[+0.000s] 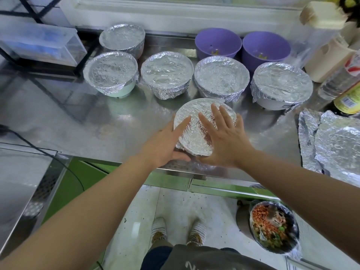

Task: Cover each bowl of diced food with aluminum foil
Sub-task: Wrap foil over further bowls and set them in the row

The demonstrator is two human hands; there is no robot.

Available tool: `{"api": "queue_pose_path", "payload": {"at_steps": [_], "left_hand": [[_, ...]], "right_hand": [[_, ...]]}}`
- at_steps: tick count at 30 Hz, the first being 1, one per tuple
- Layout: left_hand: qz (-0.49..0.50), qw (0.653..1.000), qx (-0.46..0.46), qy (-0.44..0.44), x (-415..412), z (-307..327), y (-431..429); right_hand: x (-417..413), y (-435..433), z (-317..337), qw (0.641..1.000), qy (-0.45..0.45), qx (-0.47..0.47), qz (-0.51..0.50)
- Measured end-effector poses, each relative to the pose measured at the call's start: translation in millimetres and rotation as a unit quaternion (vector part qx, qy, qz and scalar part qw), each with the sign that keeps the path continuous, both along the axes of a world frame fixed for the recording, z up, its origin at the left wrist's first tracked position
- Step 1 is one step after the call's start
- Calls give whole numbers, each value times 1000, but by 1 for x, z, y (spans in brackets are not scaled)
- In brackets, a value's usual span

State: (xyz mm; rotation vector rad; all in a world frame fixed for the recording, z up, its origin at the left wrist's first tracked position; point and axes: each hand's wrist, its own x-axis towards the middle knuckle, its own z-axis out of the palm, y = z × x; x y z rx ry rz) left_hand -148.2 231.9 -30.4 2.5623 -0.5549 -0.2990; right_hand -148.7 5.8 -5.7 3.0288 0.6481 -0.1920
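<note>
- Now the nearest foil-covered bowl (193,134) stands at the front edge of the steel counter (116,125), in the middle of the view, with its foil crumpled down over the rim.
- Left hand (165,145) lies on the bowl's 8 o'clock side, fingers straight and spread, forefinger flat on the foil top, thumb stretched along the near wall.
- Right hand (228,141) lies on the 4 o'clock side, fingers wide and straight, pressing the foil top; neither hand is curled round anything.
- At 12 o'clock from this bowl, a row of four foil-covered bowls runs across the counter: one pale green (111,73), then a second (166,73), a third (222,77) and a fourth (281,84).
- A fifth covered bowl (122,38) stands behind the row at 11 o'clock.
- Two purple bowls (218,43) (266,47) stand uncovered at 1 o'clock, behind the row, side by side.
- Loose foil sheets (335,141) lie wrinkled on the counter at 3 o'clock.
- Bottles (346,78) stand at 2 o'clock, at the right edge of the counter.
- A clear plastic box (39,43) sits at 10 o'clock, well apart.
- An open bowl of diced food (272,225) sits below counter level at 5 o'clock, beside the person's shoes (159,228).
</note>
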Motion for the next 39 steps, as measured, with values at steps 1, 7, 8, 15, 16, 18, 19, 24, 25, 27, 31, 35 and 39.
{"api": "queue_pose_path", "payload": {"at_steps": [1, 7, 8, 15, 16, 18, 19, 24, 25, 27, 31, 35, 39], "left_hand": [[8, 1000, 14, -20, -3, -1, -3], [32, 998, 21, -55, -3, -8, -5], [29, 998, 16, -55, -3, -7, -4], [112, 987, 104, -44, -6, 5, -1], [149, 985, 68, -59, -16, 4, 0], [229, 967, -51, -101, -42, 0, -6], [270, 951, -111, -104, -55, 0, -14], [255, 949, -175, -56, -82, -17, -54], [259, 944, -195, -55, -82, -20, -60], [292, 925, -237, -52, -84, -24, -69], [337, 894, -292, -44, -89, -21, -83], [355, 884, -303, -33, -88, -20, -87], [356, 877, -323, -9, -87, -21, -84]], "right_hand": [[-1, 0, 0, 1000, -1, 1, 0], [0, 2, -1, 1000, 0, 0, -7], [-1, 3, 0, 1000, 1, -1, -12], [-10, -9, 17, 997, 65, 37, -16], [-12, -16, 18, 997, 66, 42, -4], [-14, -28, 18, 997, 49, 57, 36], [-14, -32, 16, 994, 31, 82, 64], [-6, -44, -1, 960, -96, 179, 193], [-5, -44, -3, 956, -106, 184, 203], [-5, -42, -7, 948, -121, 201, 214], [-7, -35, -11, 937, -130, 238, 221], [-10, -28, -14, 931, -148, 259, 211], [-13, -22, -18, 926, -178, 268, 196]]}}
